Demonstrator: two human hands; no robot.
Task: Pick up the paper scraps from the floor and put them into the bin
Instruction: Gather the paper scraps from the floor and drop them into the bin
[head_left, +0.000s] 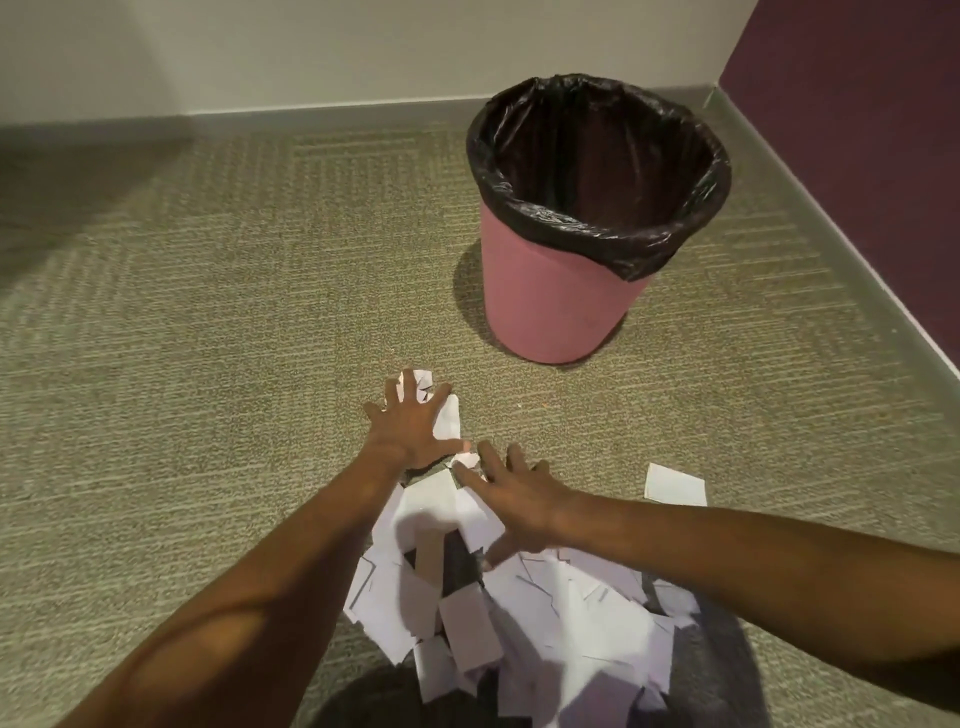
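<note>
Head view showed both hands spread flat over a heap of white, roughly rectangular paper scraps on the beige ribbed carpet floor. The left hand, fingers splayed and unclenched, pressed on the farthest scraps; the right hand lay just beside it, equally splayed, gripping nothing yet. Most of the heap sat behind both hands, toward the person. 1 stray white square scrap lay apart, to the right of the right hand. The pink round plastic bin with a black liner stood ahead and to the right of both hands, seemingly empty. Raking the far scraps inward, then cupping both palms under a bunch, would likely lift the most per trip.
</note>
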